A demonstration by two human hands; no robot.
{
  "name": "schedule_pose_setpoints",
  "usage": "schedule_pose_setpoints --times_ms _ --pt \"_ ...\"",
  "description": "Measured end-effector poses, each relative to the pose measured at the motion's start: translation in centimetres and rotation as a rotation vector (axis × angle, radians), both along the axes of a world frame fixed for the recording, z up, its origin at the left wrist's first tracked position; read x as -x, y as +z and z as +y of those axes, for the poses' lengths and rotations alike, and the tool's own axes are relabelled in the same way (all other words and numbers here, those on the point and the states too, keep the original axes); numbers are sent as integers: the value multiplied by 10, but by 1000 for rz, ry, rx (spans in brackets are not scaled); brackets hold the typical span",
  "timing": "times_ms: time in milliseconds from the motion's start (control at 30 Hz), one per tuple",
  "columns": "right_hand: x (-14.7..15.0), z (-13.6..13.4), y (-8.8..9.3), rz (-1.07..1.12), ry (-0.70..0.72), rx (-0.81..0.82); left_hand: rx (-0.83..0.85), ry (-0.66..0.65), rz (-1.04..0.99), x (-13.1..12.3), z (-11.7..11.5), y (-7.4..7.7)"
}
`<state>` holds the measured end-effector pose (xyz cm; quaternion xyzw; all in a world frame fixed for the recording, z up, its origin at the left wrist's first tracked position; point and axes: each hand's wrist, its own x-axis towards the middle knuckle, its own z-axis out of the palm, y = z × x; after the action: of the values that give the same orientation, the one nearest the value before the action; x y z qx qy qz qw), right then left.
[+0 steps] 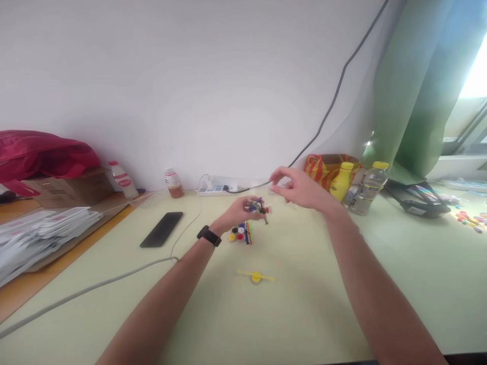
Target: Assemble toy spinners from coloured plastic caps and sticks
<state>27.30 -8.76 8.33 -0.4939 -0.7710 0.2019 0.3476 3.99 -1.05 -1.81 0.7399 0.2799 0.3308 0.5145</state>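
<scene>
My left hand [243,210], with a black watch on its wrist, is raised over the table, its fingers closed around a small cluster of coloured pieces [259,208] in purple, red, white and dark tones. Their exact kind is too small to tell. To its right and slightly higher, my right hand [299,187] hangs in the air, fingers loosely curled, thumb and index tips a little apart with nothing visible between them. Below the left hand lie several round caps [236,234] in black, white, yellow and red, beside thin coloured sticks [248,233]. Nearer me is a yellow round piece [256,277] with a yellow stick across it.
A phone [162,229] and a grey cable [95,279] lie left. At the wall stand a power strip [213,190] and a drink bottle [174,183]. A yellow bottle [341,181], a clear bottle [369,187] and a black tray [416,199] are right.
</scene>
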Motion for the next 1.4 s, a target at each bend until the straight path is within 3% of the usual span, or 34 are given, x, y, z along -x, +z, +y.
schedule_pose_setpoints --times_ms 100,233,400,733,800,867,933,1000,1067,1133,1200,1400 --pt "13 -6 0 -171 93 -13 11 43 -39 5 5 -2" --pt "52 -9 -23 -589 474 331 34 100 -64 8 8 -5" --pt "104 -8 -60 -906 635 595 91 81 -47 9 9 -7" --pt "110 -12 -64 -925 698 621 51 67 -21 10 10 -8" --pt "98 -9 -54 -812 736 544 25 67 7 11 11 -8" --pt "76 -7 -36 -546 768 461 -31 70 37 12 13 -6" --pt "49 -5 -16 -275 627 274 -93 64 70 13 12 -4" --pt "23 -3 0 -87 362 68 -109 41 92 12 11 -1" --pt "5 0 6 3 90 -116 -79 10 109 11 8 1" --pt "-5 6 4 -6 -89 -211 -49 -18 122 9 5 2" --pt "-9 11 -1 -57 -165 -234 -40 -38 133 6 3 2" --pt "3 18 -12 -242 -156 -194 -38 -60 85 0 1 -1"
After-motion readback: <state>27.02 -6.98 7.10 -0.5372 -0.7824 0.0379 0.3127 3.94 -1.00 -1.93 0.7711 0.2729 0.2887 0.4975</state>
